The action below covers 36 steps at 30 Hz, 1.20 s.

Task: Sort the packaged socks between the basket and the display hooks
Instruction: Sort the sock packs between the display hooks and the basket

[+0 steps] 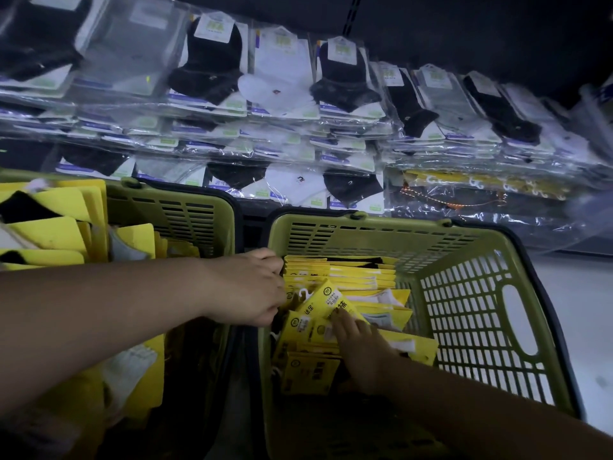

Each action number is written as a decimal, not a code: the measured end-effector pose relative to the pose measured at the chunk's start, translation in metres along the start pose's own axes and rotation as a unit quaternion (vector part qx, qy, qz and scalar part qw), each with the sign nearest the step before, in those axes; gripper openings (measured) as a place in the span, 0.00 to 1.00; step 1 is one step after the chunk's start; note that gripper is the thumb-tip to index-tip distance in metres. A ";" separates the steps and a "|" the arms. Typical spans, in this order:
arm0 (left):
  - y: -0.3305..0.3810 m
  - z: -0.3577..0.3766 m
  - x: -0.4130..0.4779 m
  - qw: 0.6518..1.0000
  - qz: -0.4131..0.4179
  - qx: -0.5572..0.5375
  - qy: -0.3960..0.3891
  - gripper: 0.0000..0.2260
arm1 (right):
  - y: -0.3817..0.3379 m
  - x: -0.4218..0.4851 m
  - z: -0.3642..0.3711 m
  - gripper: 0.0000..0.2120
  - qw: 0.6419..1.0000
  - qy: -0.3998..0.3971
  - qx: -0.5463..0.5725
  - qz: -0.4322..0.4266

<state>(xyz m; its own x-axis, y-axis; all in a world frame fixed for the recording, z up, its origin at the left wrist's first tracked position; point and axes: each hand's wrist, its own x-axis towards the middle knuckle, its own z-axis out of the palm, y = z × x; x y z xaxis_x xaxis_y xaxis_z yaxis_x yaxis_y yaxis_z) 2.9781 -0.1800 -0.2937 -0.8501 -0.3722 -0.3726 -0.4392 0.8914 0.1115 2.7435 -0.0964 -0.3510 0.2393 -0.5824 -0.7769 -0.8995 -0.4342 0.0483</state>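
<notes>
A green plastic basket [464, 283] in front of me holds several yellow packaged socks [351, 273] standing in a row. One yellow pack [326, 298] lies tilted on top of them. My left hand [245, 287] reaches over the basket's left rim, its fingers curled round the left ends of the packs. My right hand [361, 346] is inside the basket, with its fingers lying straight on the tilted pack and the packs beneath it. Above, clear-bagged black, white and grey socks [212, 58] hang in rows on the display.
A second green basket [185, 210] to the left holds more yellow sock packs [49, 230]. Stacks of clear-bagged socks [298, 141] lie on the shelf behind both baskets. Pale floor [583, 310] shows to the right.
</notes>
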 end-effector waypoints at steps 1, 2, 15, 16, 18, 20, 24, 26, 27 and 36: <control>0.000 -0.001 -0.001 1.000 -0.001 0.002 -0.002 0.17 | -0.005 -0.002 0.008 0.43 1.000 0.025 -0.004 0.003; 0.000 -0.001 -0.001 1.000 -0.001 0.003 -0.004 0.17 | -0.010 -0.003 0.013 0.38 0.998 0.056 -0.010 0.004; 0.002 -0.017 0.000 0.991 -0.036 -0.127 -0.012 0.10 | 0.014 -0.003 -0.006 0.16 0.977 -0.002 0.206 -0.059; 0.003 -0.018 0.001 0.977 -0.066 -0.201 0.024 0.12 | 0.028 -0.004 -0.024 0.16 0.967 -0.005 0.247 -0.059; 0.006 -0.024 0.007 0.907 -0.150 -0.371 0.130 0.22 | 0.056 -0.014 -0.061 0.17 0.929 0.006 0.368 -0.021; 0.010 -0.034 0.013 0.779 -0.235 -0.543 0.207 0.34 | 0.075 -0.027 -0.089 0.17 0.872 0.020 0.488 -0.012; 0.025 -0.039 0.018 0.562 -0.275 -0.758 0.184 0.32 | 0.068 -0.032 -0.112 0.17 0.789 0.023 0.612 -0.060; 0.035 -0.034 0.016 0.523 -0.256 -0.794 0.175 0.22 | 0.052 -0.027 -0.113 0.16 0.741 0.024 0.664 -0.097; 0.038 -0.033 0.016 0.514 -0.261 -0.796 0.185 0.16 | 0.046 -0.024 -0.113 0.16 0.698 0.030 0.705 -0.121; -0.019 -0.052 0.011 0.561 -0.364 -0.693 0.269 0.21 | 0.044 0.019 -0.029 0.13 0.926 0.082 0.367 0.043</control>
<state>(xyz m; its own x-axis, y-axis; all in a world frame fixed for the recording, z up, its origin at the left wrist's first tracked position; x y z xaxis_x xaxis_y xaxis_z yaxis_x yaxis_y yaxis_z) 2.9617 -0.2143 -0.2523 -0.0999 -0.8636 -0.4942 -0.2137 -0.4665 0.8583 2.7185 -0.1465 -0.3458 0.1539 -0.7163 -0.6807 -0.9093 0.1670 -0.3813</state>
